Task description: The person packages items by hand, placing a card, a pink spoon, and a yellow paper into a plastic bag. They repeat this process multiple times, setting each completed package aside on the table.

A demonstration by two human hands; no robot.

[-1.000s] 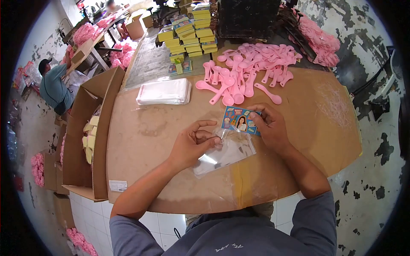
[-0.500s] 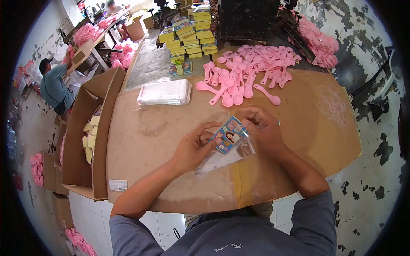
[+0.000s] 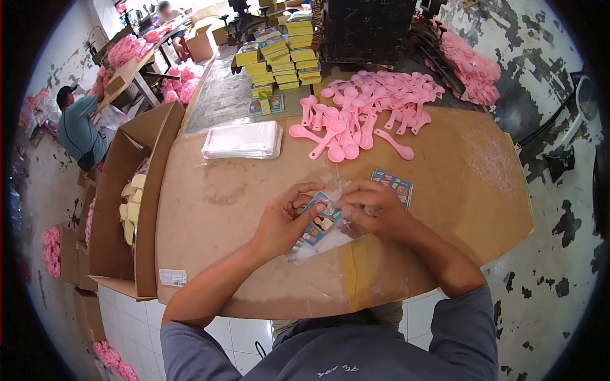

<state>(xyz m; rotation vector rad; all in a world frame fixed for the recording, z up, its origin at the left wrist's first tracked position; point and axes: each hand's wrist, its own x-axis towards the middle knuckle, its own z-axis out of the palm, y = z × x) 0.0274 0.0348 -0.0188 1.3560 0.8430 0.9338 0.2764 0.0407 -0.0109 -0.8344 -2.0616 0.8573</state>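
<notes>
My left hand [image 3: 281, 219] grips a blue printed card [image 3: 323, 222] between thumb and fingers, together with a clear plastic bag [image 3: 330, 242]. The card appears to lie inside the bag, tilted to the right. My right hand [image 3: 384, 214] has its thumb and fingers pinched at the upper end of the bag. Behind the right hand, more blue printed cards [image 3: 395, 184] lie on the cardboard-covered table [image 3: 216, 241]. Beyond both hands is a heap of pink plastic spoons [image 3: 362, 108], with one spoon [image 3: 395, 145] lying apart at the front.
A stack of clear bags [image 3: 243, 140] lies at the left back. Behind it stand piles of yellow-edged cards [image 3: 279, 57]. An open carton [image 3: 147, 222] with pale yellow blocks borders the table's left side. A co-worker [image 3: 81, 130] is farther left.
The card has moved down and left with the bag now around its upper part. My right hand has shifted left, uncovering the cards on the table behind it.
</notes>
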